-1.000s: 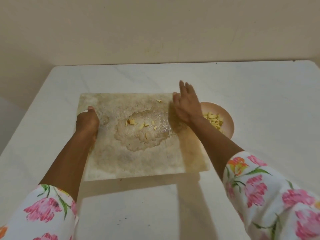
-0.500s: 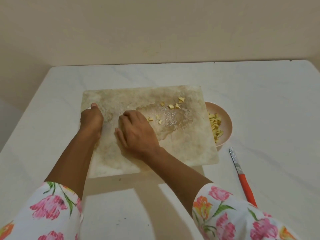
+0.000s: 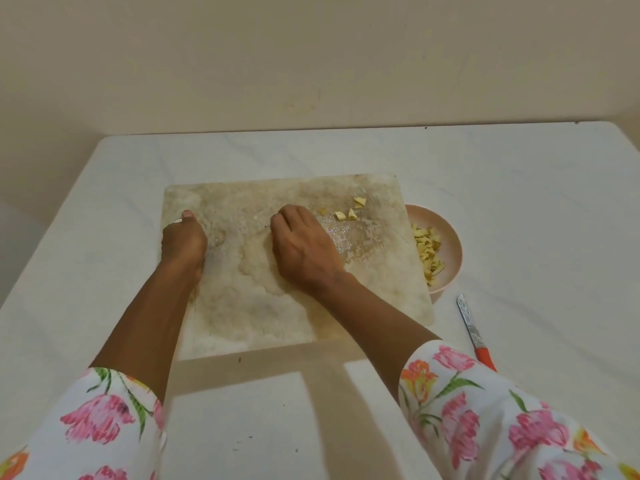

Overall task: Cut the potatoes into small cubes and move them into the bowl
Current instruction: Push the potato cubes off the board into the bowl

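A worn, wet cutting board (image 3: 242, 306) lies on the white table, its right edge over the rim of a pink bowl (image 3: 452, 237). My left hand (image 3: 183, 244) grips the board's left edge, thumb on top. My right hand (image 3: 304, 247) rests on the middle of the board with its fingers curled down against the surface. Several small potato pieces (image 3: 349, 213) lie just right of its fingertips, near the board's far right corner. Inside the bowl sits a heap of cut potato (image 3: 427, 251).
A knife (image 3: 472, 332) with a red handle lies on the table (image 3: 519, 202) to the right of the board, below the bowl, blade pointing away from me. A plain wall rises behind the table's far edge.
My right hand came back from the bowl side to the board's left-middle, then slid right with curled fingers. The loose pieces moved toward the far right corner. My left hand keeps its hold.
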